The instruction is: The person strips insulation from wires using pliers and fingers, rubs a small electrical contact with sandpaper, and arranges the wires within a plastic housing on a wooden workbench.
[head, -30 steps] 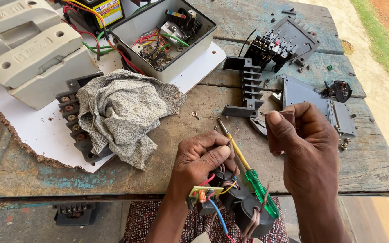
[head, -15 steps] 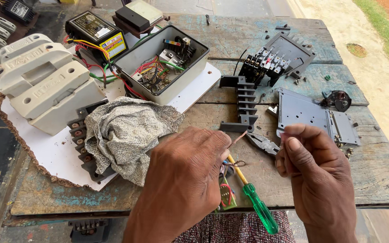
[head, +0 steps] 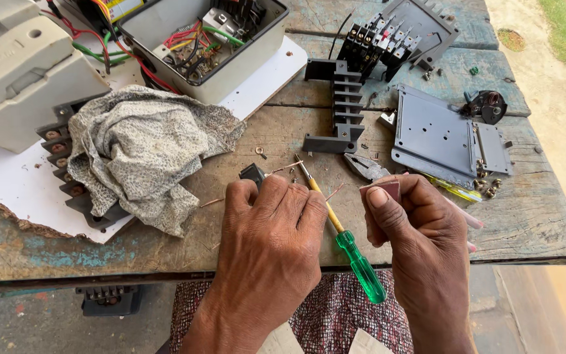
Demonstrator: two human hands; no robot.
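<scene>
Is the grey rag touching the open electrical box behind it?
Touching. The head view shows the rag's top edge lying against the box's front wall.

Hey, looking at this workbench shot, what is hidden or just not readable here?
- Head view: what the left hand grips. Only a small black part pokes out past the knuckles.
- Head view: the brown piece pinched in the right hand, mostly covered by thumb and fingers.
- Head view: the pliers, handles behind the right hand.
- Head view: the open grey box and its wiring, cut off by the top edge.
- Head view: the parts under the cloth.
</scene>
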